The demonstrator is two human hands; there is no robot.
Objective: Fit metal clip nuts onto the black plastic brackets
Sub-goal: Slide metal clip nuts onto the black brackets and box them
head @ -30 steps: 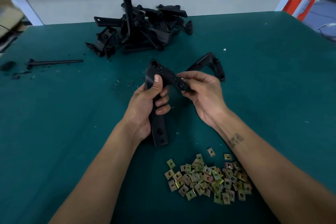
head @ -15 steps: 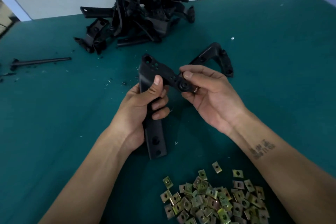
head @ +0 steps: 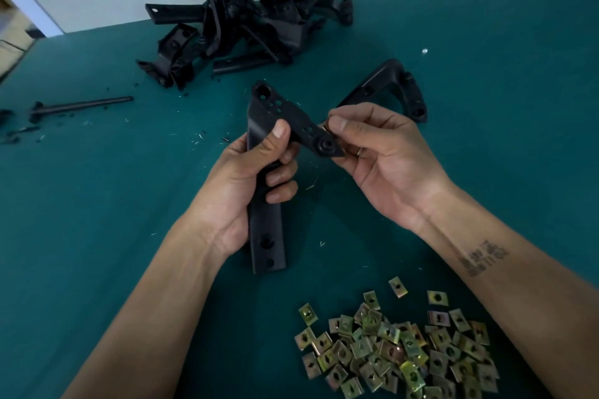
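Right now the left hand (head: 249, 185) is wrapped around the long arm of a black bracket (head: 264, 236), thumb on top. At about 3 o'clock from it, the right hand (head: 382, 159) pinches a small clip nut (head: 326, 126) at the bracket's short end. A heap of clip nuts (head: 398, 353) lies at 5 o'clock on the green table (head: 97, 204). Another bracket (head: 389, 87) lies at 1 o'clock. A pile of black brackets (head: 246, 23) sits at 12 o'clock, and a thin black rod (head: 81, 104) lies at 10 o'clock.
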